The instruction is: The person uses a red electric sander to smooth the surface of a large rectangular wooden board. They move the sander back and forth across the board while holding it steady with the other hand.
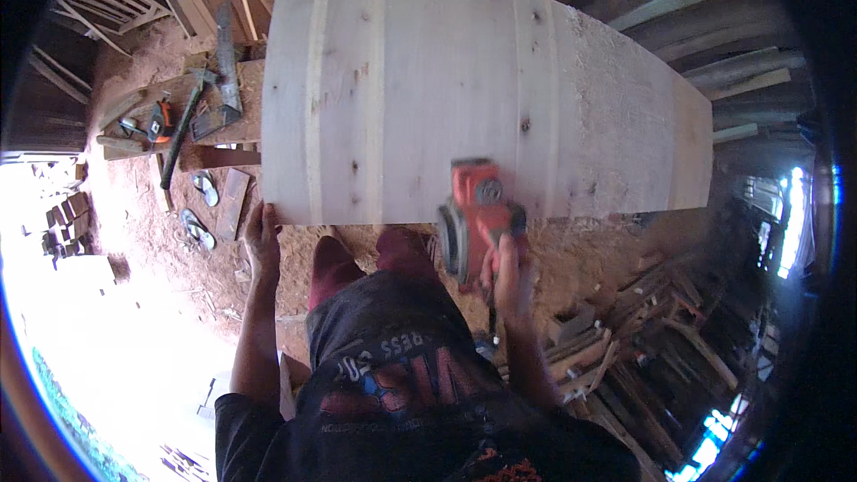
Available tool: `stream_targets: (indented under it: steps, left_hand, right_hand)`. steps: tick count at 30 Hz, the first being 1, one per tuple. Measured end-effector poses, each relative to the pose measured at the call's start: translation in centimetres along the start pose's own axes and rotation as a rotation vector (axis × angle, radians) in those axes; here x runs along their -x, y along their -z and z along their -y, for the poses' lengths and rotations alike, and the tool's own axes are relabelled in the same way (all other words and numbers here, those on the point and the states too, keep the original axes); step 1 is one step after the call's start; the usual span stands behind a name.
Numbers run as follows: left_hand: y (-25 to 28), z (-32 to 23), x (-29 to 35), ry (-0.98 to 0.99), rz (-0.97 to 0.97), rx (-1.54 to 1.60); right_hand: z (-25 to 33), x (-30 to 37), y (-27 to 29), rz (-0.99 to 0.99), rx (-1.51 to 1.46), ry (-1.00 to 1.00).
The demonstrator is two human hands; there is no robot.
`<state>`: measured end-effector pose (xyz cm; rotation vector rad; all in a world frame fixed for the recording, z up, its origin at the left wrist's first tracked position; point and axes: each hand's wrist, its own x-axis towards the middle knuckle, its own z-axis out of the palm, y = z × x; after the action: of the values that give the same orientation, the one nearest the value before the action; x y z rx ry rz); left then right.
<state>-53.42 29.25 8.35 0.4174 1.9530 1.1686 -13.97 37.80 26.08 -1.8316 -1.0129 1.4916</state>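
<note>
Red power tool (478, 196) was gripped by right hand (505, 270).
At near left, panel (437, 80) was seemingly steadied by left hand (262, 239), grip unclear.

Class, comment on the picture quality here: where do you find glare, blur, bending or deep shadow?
Head view: glare washes out the ground at lower left; head view: the red sander and right grip look smeared, probably by motion; head view: planks at upper right curve toward the dark rim; head view: shadow dulls the scrap wood at lower right.
</note>
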Motion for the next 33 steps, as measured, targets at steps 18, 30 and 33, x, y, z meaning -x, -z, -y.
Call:
stream_targets:
  steps: [18, 30, 33]
  left_hand:
    - [11.9, 22.2, 15.3, 0.738, 0.053, 0.101]
    - [9.4, 9.7, 8.2, 0.488, -0.039, 0.475]
    - [7.8, 7.3, 9.4, 0.437, -0.004, 0.401]
  right_hand:
    - [9.2, -16.2, -4.6, 0.067, 0.133, 0.024]
    - [9.2, -14.1, -8.9, 0.165, 0.01, 0.017]
    - [17.4, -25.2, -12.1, 0.228, 0.007, 0.143]
